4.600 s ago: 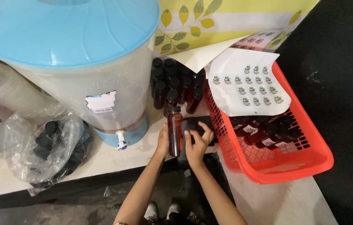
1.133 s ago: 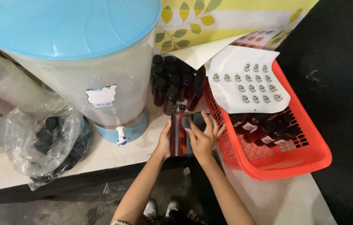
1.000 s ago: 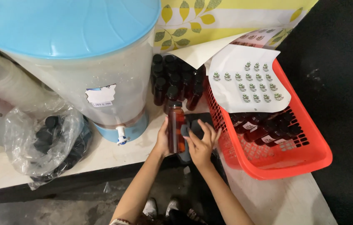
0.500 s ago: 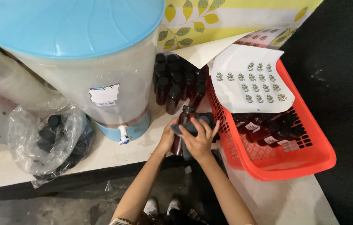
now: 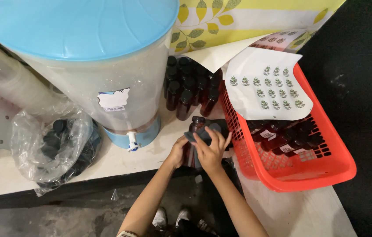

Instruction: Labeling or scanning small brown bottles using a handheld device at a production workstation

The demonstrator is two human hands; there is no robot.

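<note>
At the white counter's (image 5: 120, 162) front edge, just below the middle of my view, my left hand (image 5: 178, 151) wraps closed around a dark amber glass bottle (image 5: 193, 142) standing upright. My right hand (image 5: 211, 149) lies against the bottle's other side, fingers (image 5: 217, 137) spread and pressing a dark grey cloth (image 5: 201, 134) onto its shoulder, so both hands are gripping it. At twelve o'clock from the bottle stands a cluster of dark capped bottles (image 5: 190, 87), close by. At ten o'clock rises a big translucent dispenser with a light blue lid (image 5: 80, 48), its small white tap (image 5: 132, 142) just at nine o'clock of my left hand. Further at nine o'clock lies a clear plastic bag of black caps (image 5: 52, 147). At three o'clock sits a red plastic basket (image 5: 313, 171) holding labelled bottles (image 5: 282, 136), with a white sheet of round stickers (image 5: 269, 85) draped over its far end.
</note>
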